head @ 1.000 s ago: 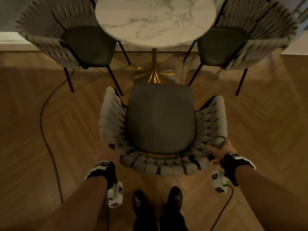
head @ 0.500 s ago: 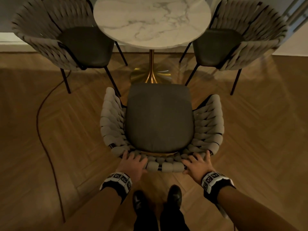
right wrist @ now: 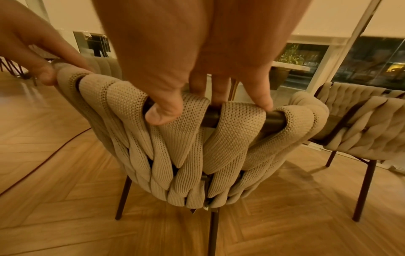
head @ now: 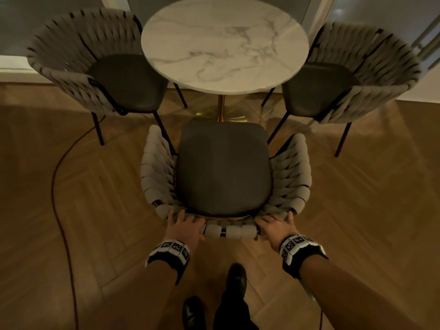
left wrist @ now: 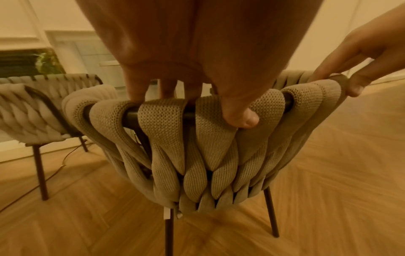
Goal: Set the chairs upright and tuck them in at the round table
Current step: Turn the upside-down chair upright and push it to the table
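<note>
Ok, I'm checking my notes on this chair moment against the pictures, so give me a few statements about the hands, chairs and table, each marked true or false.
1. Both hands grip the top rail of the near chair. True: the left hand and the right hand curl over its woven back.
2. The near chair lies on its side. False: it stands upright on its legs.
3. The near chair's seat is fully under the round table. False: the seat lies short of the tabletop's edge.
4. Two more chairs stand at the table. True: the chair on the left and the chair on the right, both upright.
5. A cup stands on the table. False: nothing shows on the marble top.
</note>
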A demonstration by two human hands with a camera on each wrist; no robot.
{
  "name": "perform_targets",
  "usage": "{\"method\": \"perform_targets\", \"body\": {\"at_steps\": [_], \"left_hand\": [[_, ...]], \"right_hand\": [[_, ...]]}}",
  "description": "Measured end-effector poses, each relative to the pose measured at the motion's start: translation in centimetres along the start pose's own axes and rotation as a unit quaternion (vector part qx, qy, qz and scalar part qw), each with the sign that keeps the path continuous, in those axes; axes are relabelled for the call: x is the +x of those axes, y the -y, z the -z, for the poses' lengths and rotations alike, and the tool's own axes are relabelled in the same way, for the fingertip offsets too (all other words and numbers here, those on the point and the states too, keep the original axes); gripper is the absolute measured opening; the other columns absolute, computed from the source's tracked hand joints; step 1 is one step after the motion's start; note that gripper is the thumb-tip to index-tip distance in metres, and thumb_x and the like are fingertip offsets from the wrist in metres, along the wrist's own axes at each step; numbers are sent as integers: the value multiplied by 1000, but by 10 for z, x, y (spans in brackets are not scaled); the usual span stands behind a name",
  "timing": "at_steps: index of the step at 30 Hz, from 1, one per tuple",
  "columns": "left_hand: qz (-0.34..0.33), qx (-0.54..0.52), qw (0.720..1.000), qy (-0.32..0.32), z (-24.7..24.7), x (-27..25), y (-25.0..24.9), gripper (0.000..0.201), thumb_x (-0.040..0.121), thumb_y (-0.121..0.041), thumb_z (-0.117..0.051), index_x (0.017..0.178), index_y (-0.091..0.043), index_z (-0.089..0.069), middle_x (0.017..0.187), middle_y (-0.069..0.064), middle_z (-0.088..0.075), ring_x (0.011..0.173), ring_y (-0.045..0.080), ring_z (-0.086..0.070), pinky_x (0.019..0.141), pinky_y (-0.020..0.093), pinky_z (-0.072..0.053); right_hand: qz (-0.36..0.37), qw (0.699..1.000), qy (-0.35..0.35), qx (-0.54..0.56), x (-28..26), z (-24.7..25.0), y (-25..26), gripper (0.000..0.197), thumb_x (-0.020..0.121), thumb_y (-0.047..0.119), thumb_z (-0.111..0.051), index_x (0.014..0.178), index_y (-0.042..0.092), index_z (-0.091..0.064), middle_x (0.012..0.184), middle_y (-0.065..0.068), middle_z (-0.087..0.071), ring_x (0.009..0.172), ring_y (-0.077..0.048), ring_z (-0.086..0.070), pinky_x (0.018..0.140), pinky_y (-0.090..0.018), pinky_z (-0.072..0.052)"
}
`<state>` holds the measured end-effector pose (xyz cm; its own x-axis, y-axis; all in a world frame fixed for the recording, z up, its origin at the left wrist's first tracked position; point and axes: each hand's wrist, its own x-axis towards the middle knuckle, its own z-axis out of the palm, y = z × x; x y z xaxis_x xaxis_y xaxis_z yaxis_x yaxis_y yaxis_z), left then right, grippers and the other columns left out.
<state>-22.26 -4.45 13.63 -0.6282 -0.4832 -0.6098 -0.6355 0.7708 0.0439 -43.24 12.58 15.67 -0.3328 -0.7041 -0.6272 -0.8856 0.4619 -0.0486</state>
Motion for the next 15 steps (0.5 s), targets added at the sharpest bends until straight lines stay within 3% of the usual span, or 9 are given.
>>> {"method": "perform_targets", "body": {"at_steps": [6, 10, 15], "left_hand": [[63, -47, 996, 32, 36, 37, -4, 58, 101, -33, -45, 155, -40, -24, 169, 4, 3, 152, 41, 16, 120, 63, 5], [78, -63, 995, 29, 59, 61, -2, 58, 100, -29, -42, 155, -40, -24, 169, 5, -3, 153, 40, 15, 120, 60, 7], [83, -76, 994, 15, 80, 86, 9, 54, 98, -40, -46, 151, -40, -32, 165, 4, -21, 154, 39, 4, 122, 59, 1]], "right_hand": [[12, 1000, -20, -9, 42, 27, -31, 56, 90, 48, -46, 142, 36, -29, 149, 3, -38, 137, -32, -26, 113, -58, -18], [20, 1000, -13, -7, 73, 45, -42, 55, 90, 50, -44, 142, 37, -28, 149, 0, -39, 140, -35, -21, 113, -58, -17], [9, 1000, 7, -4, 106, 67, -46, 60, 88, 54, -45, 143, 39, -27, 150, 0, -39, 141, -35, -21, 115, -57, -15]]}}
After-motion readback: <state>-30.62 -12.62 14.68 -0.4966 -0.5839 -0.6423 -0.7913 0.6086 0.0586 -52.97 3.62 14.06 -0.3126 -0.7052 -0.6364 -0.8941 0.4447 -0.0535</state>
